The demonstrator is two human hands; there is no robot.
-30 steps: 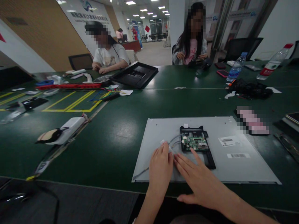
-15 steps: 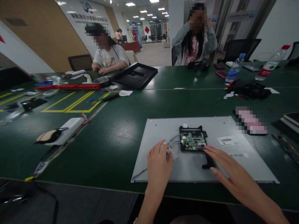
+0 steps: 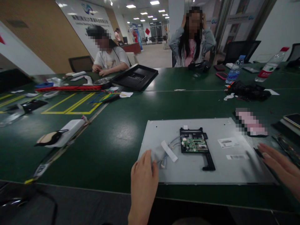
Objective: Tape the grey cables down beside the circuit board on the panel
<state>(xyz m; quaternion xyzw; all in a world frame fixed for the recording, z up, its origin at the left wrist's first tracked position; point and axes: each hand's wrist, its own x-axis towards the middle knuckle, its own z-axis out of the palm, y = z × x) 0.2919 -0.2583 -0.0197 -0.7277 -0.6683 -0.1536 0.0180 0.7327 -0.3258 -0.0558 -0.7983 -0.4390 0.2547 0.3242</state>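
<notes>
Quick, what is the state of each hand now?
Left hand: open, flat on the grey metal panel edge, holding nothing.
Right hand: open, fingers spread by the panel's right corner, holding nothing.

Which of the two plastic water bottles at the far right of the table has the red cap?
The clear plastic bottle with the red cap and red label, farthest right and leaning. The other clear bottle, to its left, has a blue cap and blue label and stands nearer the middle.
</notes>
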